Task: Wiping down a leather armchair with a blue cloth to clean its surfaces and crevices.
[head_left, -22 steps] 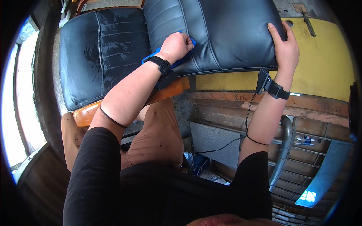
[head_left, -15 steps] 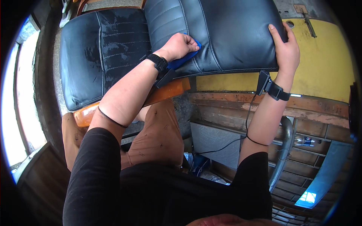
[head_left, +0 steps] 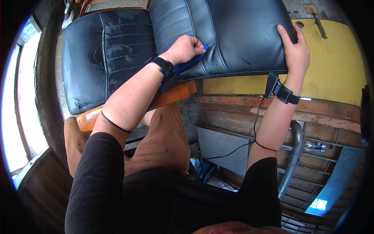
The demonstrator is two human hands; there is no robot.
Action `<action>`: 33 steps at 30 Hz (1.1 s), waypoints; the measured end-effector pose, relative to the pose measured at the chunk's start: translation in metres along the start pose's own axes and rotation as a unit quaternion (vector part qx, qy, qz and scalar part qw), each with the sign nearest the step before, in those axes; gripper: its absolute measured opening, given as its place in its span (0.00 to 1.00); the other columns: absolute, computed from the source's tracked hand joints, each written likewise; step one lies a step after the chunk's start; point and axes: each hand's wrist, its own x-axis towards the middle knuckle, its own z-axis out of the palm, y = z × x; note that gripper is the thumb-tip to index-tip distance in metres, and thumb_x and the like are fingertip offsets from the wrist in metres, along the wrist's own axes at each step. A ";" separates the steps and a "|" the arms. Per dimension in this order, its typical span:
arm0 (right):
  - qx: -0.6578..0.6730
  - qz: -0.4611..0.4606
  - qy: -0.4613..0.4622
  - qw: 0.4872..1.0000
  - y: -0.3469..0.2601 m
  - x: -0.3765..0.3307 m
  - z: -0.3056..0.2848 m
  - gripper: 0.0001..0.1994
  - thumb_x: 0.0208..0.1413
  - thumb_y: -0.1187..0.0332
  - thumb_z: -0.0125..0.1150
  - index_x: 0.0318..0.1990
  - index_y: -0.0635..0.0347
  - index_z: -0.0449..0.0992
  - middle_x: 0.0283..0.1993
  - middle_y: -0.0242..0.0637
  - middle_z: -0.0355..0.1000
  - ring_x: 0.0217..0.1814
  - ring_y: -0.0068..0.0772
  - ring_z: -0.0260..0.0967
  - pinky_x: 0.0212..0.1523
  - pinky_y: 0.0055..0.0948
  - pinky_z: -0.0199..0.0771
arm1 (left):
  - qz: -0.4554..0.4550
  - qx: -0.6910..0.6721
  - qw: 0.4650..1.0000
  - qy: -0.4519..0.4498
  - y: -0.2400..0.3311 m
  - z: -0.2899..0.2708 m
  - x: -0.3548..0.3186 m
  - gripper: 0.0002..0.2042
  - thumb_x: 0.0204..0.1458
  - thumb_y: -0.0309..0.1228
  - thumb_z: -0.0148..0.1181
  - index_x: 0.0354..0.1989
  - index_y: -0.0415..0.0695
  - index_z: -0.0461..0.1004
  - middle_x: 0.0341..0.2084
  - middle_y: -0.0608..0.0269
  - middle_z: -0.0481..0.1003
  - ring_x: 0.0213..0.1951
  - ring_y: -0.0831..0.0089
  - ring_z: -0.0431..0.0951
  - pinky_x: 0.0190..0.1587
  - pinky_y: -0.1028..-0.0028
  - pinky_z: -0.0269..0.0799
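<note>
Since the earlier frame, left hand (head_left: 186,47) slid further right and slightly up across the black seat cushion (head_left: 230,35), carrying the blue cloth (head_left: 189,62) with it; right hand (head_left: 295,52) stayed put on the cushion's right edge. Left hand now closed in a loose fist over the cloth, knuckles up, pressing it onto the cushion surface, roughly 11 o'clock from frame centre. Cloth mostly hidden under the fist, blue showing at its 5 o'clock side toward the wrist and a sliver at the fingertips. Right hand at about 1 o'clock, fingers wrapped over the cushion's right edge, thumb on the top face, gripping it. Both wrists wear black straps; the right one has a small black box (head_left: 271,84) with a thin cable (head_left: 254,128) running down along the forearm. Second black seat cushion (head_left: 105,54) lies just beside the first at its 9 o'clock, scuffed, with pale streaks, their edges touching or overlapping, cannot tell which. Orange wooden frame (head_left: 171,95) shows under the cushions at 6 o'clock of the left hand. Yellow panel (head_left: 335,70) sits behind the right hand at 3 o'clock. Person's brown trouser leg (head_left: 159,144) below, black sleeves at frame bottom. Metal pipe (head_left: 294,156) at 4 o'clock.
</note>
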 end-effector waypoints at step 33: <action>0.000 -0.002 0.002 1.000 -0.001 -0.001 0.001 0.37 0.46 0.32 0.62 0.60 0.44 0.76 0.56 0.43 0.76 0.59 0.45 0.73 0.57 0.38 0.71 | -0.086 0.079 0.993 -0.025 0.023 -0.006 -0.010 0.09 0.52 0.33 0.68 0.36 0.40 0.81 0.29 0.60 0.81 0.34 0.71 0.79 0.44 0.71 0.73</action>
